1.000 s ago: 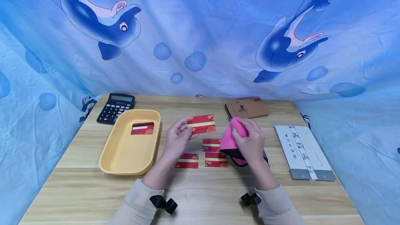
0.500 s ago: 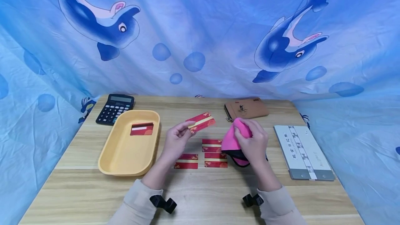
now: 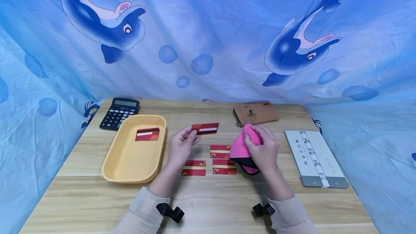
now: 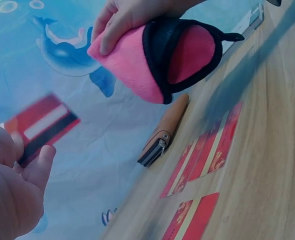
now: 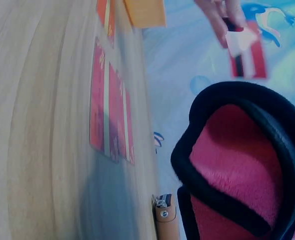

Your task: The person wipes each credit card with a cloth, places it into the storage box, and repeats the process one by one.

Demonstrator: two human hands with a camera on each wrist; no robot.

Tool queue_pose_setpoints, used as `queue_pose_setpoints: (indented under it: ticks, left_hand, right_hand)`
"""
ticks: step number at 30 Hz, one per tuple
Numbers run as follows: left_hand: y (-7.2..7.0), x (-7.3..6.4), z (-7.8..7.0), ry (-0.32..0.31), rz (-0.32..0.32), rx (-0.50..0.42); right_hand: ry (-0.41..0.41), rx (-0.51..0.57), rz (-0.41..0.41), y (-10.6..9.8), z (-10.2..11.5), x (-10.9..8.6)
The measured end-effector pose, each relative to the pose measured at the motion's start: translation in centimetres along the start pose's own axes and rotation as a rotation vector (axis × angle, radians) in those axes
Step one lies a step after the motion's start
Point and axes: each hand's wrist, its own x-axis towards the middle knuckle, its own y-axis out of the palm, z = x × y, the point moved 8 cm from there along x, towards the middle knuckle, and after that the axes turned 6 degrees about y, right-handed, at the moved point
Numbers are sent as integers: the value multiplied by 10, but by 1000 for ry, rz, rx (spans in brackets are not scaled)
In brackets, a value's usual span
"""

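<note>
Above the table, my left hand (image 3: 181,146) pinches a red bank card (image 3: 206,129) between thumb and fingers. Its dark stripe and white strip face the head camera. My right hand (image 3: 265,150) grips a pink fleecy pouch-like piece (image 3: 238,148) with black edging, whose exact kind I cannot tell. In the left wrist view, the pink piece (image 4: 130,62) has its black-rimmed opening and a small loop turned to the right. Between the hands, three red-and-gold cards (image 3: 224,170) lie flat on the table. Another red card (image 3: 147,135) lies stripe side up in the yellow tray (image 3: 133,165).
A black calculator (image 3: 119,114) sits behind the tray at the back left. At the back right lies a brown zip wallet (image 3: 256,113). A pale notebook (image 3: 315,159) rests near the right edge. A blue dolphin-print curtain (image 3: 201,17) hangs around the wooden table (image 3: 208,205).
The card in my left hand has turned over, from its gold-banded face to its striped back. My right hand has shifted slightly right with the pink piece.
</note>
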Motion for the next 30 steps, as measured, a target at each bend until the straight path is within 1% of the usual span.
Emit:
queue_pose_setpoints:
  ticks: [3, 6, 12, 15, 19, 23, 26, 30]
  left_hand:
    - [3, -1, 6, -41, 14, -14]
    - [8, -3, 9, -74, 42, -19]
    - [21, -7, 12, -92, 110, -11]
    - [29, -10, 11, -90, 131, -27]
    - [41, -14, 10, -66, 181, -63]
    - [52, -18, 10, -44, 239, -79]
    - [56, -19, 12, -41, 255, -54]
    - [59, -21, 12, -13, 276, 27]
  right_hand:
    - [-3, 31, 6, 1, 3, 1]
    - [-8, 59, 17, 4, 8, 4]
    - [11, 116, 63, 13, 22, 9]
    - [11, 123, 96, 20, 29, 10]
    - [-2, 116, 133, 30, 34, 9]
    - [-10, 92, 131, 39, 35, 5]
    - [-28, 58, 138, 47, 40, 1]
    - [-75, 60, 186, 59, 56, -6]
